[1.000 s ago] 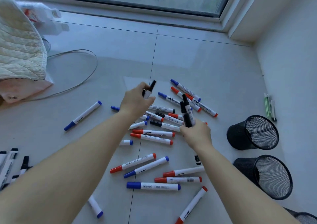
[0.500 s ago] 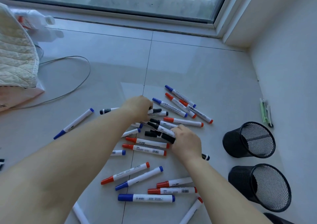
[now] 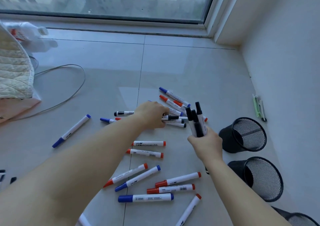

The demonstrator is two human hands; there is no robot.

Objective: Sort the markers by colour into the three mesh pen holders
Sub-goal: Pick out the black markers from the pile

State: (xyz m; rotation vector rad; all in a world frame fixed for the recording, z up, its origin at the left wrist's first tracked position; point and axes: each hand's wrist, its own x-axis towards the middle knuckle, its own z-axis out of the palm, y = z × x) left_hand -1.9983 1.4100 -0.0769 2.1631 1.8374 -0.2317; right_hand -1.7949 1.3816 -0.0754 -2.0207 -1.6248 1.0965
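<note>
- While the right hand [image 3: 207, 143] gripped a black bundle [image 3: 197, 121] upright near the holders [image 3: 242, 135], collecting blacks seemed underway.
- Left hand [image 3: 152, 115] curled on pile markers [image 3: 174, 120].
- Next likely: lift one out, add to the bundle.

Red, blue, black-capped markers [image 3: 147, 143] scattered flat on floor; three black ones [image 3: 197, 121] upright; mesh holders [image 3: 242, 134] tipped sideways, right.

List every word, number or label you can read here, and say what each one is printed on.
None can be read.
Floor markers: dark print and barcodes on the white barrels, too small and blurred.
Black markers held in the right hand: print blurred.
White bottle: red label, illegible.
</note>
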